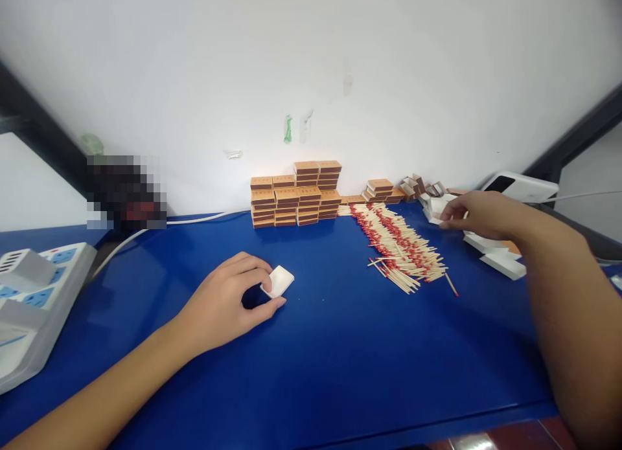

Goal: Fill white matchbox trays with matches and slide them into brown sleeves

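Observation:
A small white matchbox tray (282, 281) lies in the fingers and thumb of my left hand (228, 291), just above or on the blue tabletop. At the back right, my right hand (473, 213) has its fingers curled onto a white matchbox tray (432, 208) in a group of trays; its fingertips are partly hidden. Between the hands spreads a pile of red-headed matches (401, 246), with one loose match (451, 284) apart on the right. Stacked matchboxes (296, 201) with orange tops stand against the wall.
More white trays (503, 263) lie beneath my right forearm. Open matchbox sleeves (412, 186) and a smaller matchbox stack (379, 188) sit along the wall. A white device (519, 186) with a cable leans at the back right. On the left stands a power strip (53, 301) with plugs.

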Demonstrator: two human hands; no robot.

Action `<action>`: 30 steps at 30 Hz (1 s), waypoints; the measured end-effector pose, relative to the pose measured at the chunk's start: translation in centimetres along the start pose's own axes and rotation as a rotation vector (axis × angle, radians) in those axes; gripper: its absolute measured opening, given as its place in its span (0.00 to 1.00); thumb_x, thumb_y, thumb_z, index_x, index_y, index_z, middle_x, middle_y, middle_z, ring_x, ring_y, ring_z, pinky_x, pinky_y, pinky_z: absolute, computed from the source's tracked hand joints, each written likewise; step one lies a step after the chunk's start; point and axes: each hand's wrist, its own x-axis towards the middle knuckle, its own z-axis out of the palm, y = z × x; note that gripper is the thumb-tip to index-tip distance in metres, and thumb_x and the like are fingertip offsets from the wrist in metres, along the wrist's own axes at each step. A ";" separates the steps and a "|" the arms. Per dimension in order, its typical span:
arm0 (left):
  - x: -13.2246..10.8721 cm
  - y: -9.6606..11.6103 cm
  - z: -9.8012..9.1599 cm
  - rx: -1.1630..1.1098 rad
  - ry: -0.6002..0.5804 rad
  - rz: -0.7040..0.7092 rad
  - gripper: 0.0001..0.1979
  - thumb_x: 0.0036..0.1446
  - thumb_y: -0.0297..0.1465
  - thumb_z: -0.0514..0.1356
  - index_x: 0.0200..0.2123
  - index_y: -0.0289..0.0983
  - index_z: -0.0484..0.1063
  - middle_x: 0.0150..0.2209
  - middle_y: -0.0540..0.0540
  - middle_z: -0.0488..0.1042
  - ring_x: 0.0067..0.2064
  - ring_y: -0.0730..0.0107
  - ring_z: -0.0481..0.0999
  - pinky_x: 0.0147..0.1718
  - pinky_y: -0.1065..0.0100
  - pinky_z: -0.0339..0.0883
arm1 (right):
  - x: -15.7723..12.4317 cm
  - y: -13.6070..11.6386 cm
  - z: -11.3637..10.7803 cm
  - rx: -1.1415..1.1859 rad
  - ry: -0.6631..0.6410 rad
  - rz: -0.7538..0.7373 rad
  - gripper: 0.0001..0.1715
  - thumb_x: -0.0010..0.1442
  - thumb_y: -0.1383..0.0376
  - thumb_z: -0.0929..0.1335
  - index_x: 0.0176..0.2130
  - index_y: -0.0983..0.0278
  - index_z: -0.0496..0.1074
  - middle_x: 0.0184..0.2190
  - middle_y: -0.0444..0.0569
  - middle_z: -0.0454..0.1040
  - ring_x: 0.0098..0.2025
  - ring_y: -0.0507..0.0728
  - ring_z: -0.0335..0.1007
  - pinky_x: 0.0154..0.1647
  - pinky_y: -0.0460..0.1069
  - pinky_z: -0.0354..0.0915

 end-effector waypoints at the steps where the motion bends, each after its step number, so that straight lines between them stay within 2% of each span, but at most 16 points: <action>1: 0.0 -0.1 0.0 -0.001 0.003 -0.002 0.10 0.66 0.40 0.65 0.37 0.40 0.76 0.47 0.45 0.81 0.50 0.59 0.77 0.48 0.57 0.74 | -0.3 -2.0 -0.3 -0.052 -0.001 0.049 0.17 0.50 0.51 0.78 0.24 0.60 0.76 0.20 0.52 0.75 0.22 0.61 0.67 0.26 0.55 0.58; 3: 0.0 -0.1 0.0 -0.001 0.010 -0.006 0.07 0.67 0.37 0.64 0.39 0.41 0.76 0.46 0.46 0.81 0.49 0.60 0.77 0.48 0.57 0.74 | -1.3 -6.7 -0.3 -0.080 0.006 0.036 0.17 0.60 0.50 0.73 0.29 0.60 0.76 0.24 0.53 0.77 0.25 0.60 0.68 0.30 0.55 0.59; 4: 0.0 -0.2 0.0 0.002 0.014 -0.009 0.05 0.66 0.36 0.64 0.40 0.41 0.77 0.46 0.46 0.81 0.49 0.60 0.78 0.48 0.57 0.74 | -1.9 -9.4 0.0 -0.097 0.019 -0.030 0.16 0.63 0.52 0.71 0.31 0.60 0.76 0.26 0.53 0.77 0.27 0.60 0.68 0.32 0.55 0.60; 8: 0.1 0.0 0.1 0.002 0.033 -0.020 0.08 0.66 0.35 0.64 0.46 0.40 0.77 0.45 0.46 0.81 0.48 0.60 0.78 0.47 0.58 0.74 | -4.7 -19.2 3.8 -0.015 0.020 -0.419 0.10 0.69 0.62 0.67 0.37 0.61 0.76 0.35 0.50 0.79 0.35 0.57 0.72 0.37 0.51 0.61; 11: 0.1 0.4 0.0 -0.049 0.004 0.004 0.09 0.65 0.34 0.64 0.48 0.41 0.77 0.45 0.46 0.81 0.47 0.62 0.79 0.48 0.59 0.75 | -5.9 -23.1 7.1 -0.095 -0.031 -0.546 0.10 0.73 0.64 0.66 0.41 0.62 0.77 0.41 0.51 0.79 0.39 0.57 0.74 0.36 0.50 0.60; 13: 0.0 0.8 -0.1 -0.077 -0.031 0.034 0.10 0.64 0.33 0.65 0.49 0.41 0.77 0.45 0.46 0.81 0.47 0.62 0.79 0.48 0.60 0.75 | -5.9 -23.5 8.2 -0.118 -0.040 -0.567 0.11 0.74 0.61 0.67 0.43 0.63 0.78 0.42 0.53 0.79 0.40 0.58 0.74 0.35 0.50 0.60; 15: -0.1 1.3 -0.2 -0.093 -0.053 0.063 0.12 0.64 0.32 0.65 0.50 0.41 0.77 0.46 0.46 0.81 0.47 0.62 0.79 0.48 0.60 0.75 | -5.4 -22.5 8.0 -0.041 -0.046 -0.582 0.13 0.74 0.58 0.67 0.46 0.63 0.78 0.43 0.53 0.79 0.40 0.57 0.75 0.37 0.50 0.61; 18: -0.1 1.7 -0.2 -0.133 -0.059 0.099 0.14 0.62 0.31 0.66 0.52 0.41 0.76 0.46 0.46 0.81 0.48 0.62 0.79 0.49 0.59 0.75 | -4.1 -19.7 6.2 0.066 -0.056 -0.523 0.11 0.74 0.60 0.67 0.46 0.61 0.78 0.42 0.50 0.80 0.40 0.57 0.75 0.39 0.50 0.62; 20: -0.1 1.8 -0.2 -0.159 -0.066 0.107 0.15 0.61 0.30 0.67 0.52 0.42 0.76 0.46 0.46 0.82 0.48 0.62 0.79 0.49 0.59 0.76 | -3.3 -18.0 4.7 0.025 -0.033 -0.438 0.11 0.72 0.59 0.67 0.42 0.61 0.78 0.34 0.49 0.79 0.35 0.57 0.73 0.36 0.50 0.61; 23: 0.0 1.7 0.0 -0.159 -0.075 0.118 0.16 0.62 0.32 0.68 0.53 0.42 0.77 0.47 0.45 0.82 0.49 0.61 0.80 0.49 0.59 0.76 | -2.7 -16.2 3.1 -0.009 -0.047 -0.352 0.12 0.69 0.58 0.68 0.38 0.60 0.78 0.30 0.48 0.78 0.32 0.56 0.71 0.33 0.51 0.59; 25: 0.0 1.6 0.1 -0.147 -0.065 0.130 0.15 0.63 0.32 0.68 0.53 0.41 0.77 0.48 0.45 0.82 0.50 0.60 0.80 0.50 0.58 0.76 | -2.8 -15.3 2.3 -0.021 -0.133 -0.284 0.12 0.67 0.57 0.69 0.35 0.60 0.77 0.28 0.47 0.77 0.29 0.55 0.70 0.32 0.50 0.58; 30: 0.0 1.5 0.2 -0.155 -0.039 0.134 0.14 0.64 0.33 0.68 0.52 0.41 0.78 0.46 0.45 0.83 0.48 0.61 0.80 0.48 0.59 0.77 | -3.7 -14.0 0.8 -0.037 -0.468 -0.125 0.20 0.64 0.50 0.71 0.28 0.60 0.74 0.23 0.45 0.72 0.23 0.53 0.63 0.24 0.50 0.53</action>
